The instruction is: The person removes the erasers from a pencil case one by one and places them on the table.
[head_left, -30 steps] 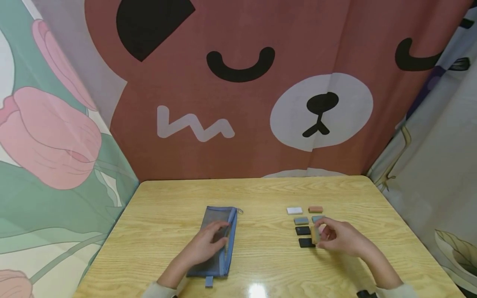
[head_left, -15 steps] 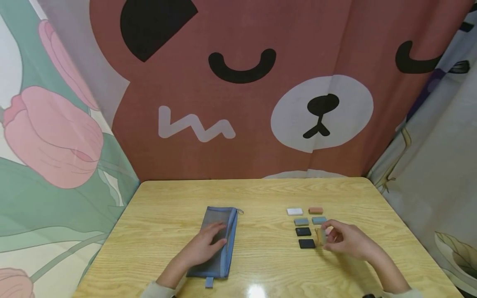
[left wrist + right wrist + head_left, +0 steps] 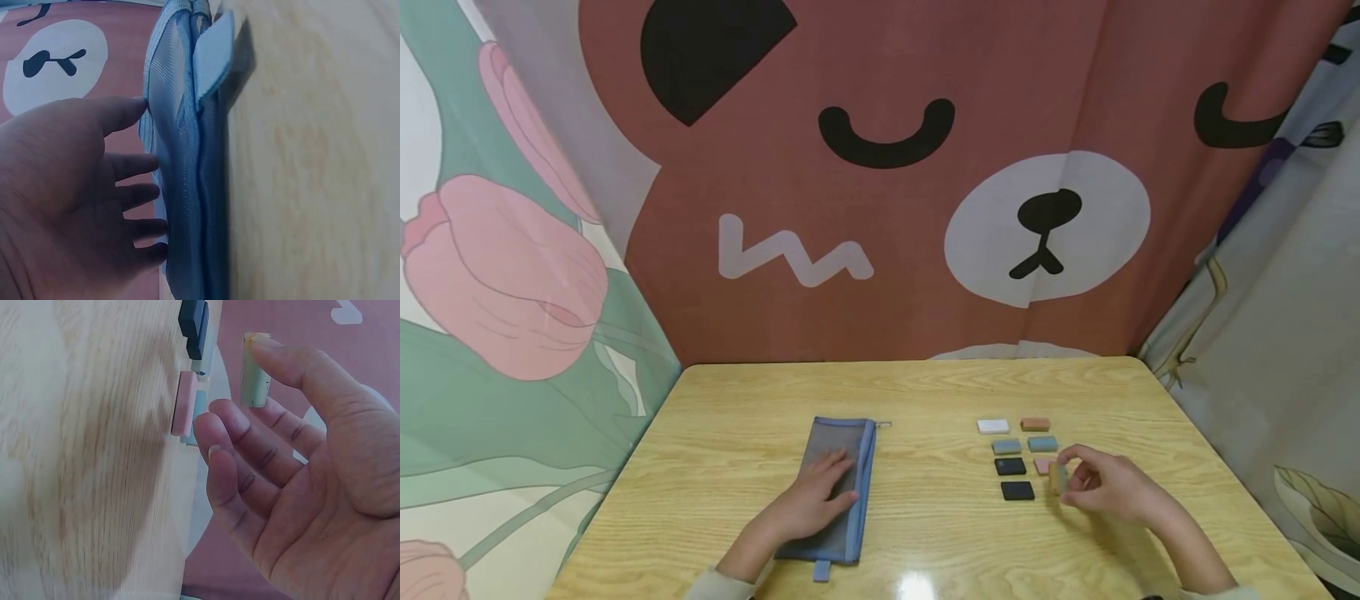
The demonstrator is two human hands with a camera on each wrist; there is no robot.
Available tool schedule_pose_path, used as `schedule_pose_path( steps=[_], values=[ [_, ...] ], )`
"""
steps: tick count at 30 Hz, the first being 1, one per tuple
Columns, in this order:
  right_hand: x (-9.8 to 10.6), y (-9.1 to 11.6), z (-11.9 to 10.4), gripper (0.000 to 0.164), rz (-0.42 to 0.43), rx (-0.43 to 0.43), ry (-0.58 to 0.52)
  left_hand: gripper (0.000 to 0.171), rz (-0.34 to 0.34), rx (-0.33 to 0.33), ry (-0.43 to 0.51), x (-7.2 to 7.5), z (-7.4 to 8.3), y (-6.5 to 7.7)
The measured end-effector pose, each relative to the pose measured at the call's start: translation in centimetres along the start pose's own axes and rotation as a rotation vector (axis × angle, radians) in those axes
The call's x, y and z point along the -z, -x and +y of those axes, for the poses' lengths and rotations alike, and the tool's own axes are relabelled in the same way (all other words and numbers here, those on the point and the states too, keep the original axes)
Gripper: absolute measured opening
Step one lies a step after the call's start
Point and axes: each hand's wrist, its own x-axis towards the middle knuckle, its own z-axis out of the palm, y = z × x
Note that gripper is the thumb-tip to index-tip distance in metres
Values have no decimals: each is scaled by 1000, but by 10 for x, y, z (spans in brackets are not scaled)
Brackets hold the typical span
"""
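A yellow and pale-green eraser is pinched between thumb and finger of my right hand, raised just off the table. Its other fingers curl loosely in the right wrist view. Beside it on the table lies a pink eraser, partly hidden by the held one in the head view. My left hand rests with extended fingers on a blue-grey mesh zip pouch. In the left wrist view its fingertips touch the mesh, and the pouch's fabric tab sticks out at the near end.
Left of the pink eraser lie two black blocks, one behind the other. Behind them are a grey-blue block, a teal block, a white block and an orange-brown block. The wooden table meets a bear-print curtain.
My right hand has shifted right with the held eraser, uncovering the black blocks and the pink eraser. My left fingers now lie flatter on the pouch, whose zip pull has swung slightly.
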Motion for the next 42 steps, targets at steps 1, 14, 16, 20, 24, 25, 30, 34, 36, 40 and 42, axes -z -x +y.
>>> schedule_pose_path(
  steps=[1, 14, 16, 20, 24, 25, 30, 34, 36, 40, 42],
  values=[
    [0, 0, 0, 45, 0, 0, -4, 61, -10, 6, -4, 0, 0, 0],
    [-1, 2, 6, 45, -16, -30, 0, 65, -54, 41, -56, -1, 1, 0],
    [-1, 2, 7, 45, -24, -29, -7, 64, -55, 42, -65, -1, 2, 0],
    [-2, 1, 9, 43, -33, -14, -17, 63, -57, 44, -92, -2, 3, -1],
    [-4, 0, 10, 42, -48, 7, -22, 63, -63, 50, -111, -3, 3, -2],
    [-4, 0, 11, 41, -56, 6, -28, 64, -66, 52, -112, -3, 3, -3],
    [-5, 0, 13, 41, -84, 4, -40, 64, -74, 62, -119, -3, 5, -3],
    [-6, -1, 13, 40, -88, 0, -26, 64, -69, 65, -126, -2, 8, -3],
    [-6, -2, 14, 40, -89, -12, -16, 63, -67, 67, -129, -2, 9, -4],
    [-8, -2, 14, 41, -90, -21, -8, 63, -70, 78, -132, -2, 11, -5],
    [-8, -3, 15, 41, -94, -28, -12, 63, -73, 85, -132, -2, 12, -5]
  ],
)
